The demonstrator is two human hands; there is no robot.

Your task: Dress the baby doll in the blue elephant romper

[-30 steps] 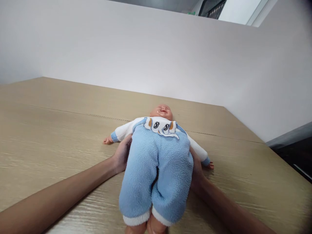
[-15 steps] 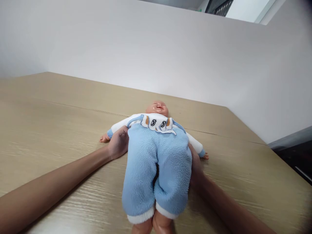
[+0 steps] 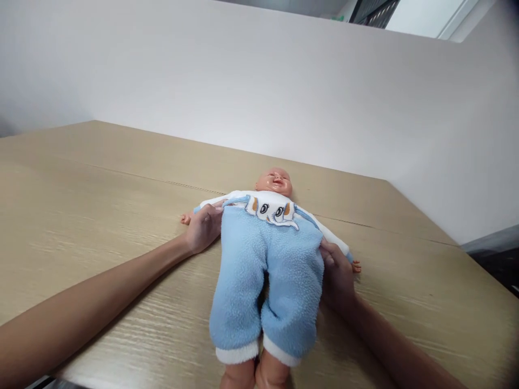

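Observation:
A baby doll (image 3: 275, 182) lies on its back on a light wooden table (image 3: 89, 216), head away from me, bare feet at the near edge. It wears a fluffy light blue romper (image 3: 267, 270) with a white elephant bib and white sleeves. My left hand (image 3: 204, 229) grips the romper's side at the doll's right armpit, fingers curled into the fabric. My right hand (image 3: 338, 275) holds the romper's other side at the waist, fingers closed on the fleece, partly hidden behind it.
A plain white wall (image 3: 243, 81) rises behind the table. The table's right edge runs diagonally, with a dark floor area (image 3: 498, 259) beyond it. A seam line crosses the tabletop behind the doll.
The doll has shifted slightly right. My left hand moved up toward the doll's shoulder. My right hand came out more into view at the romper's side.

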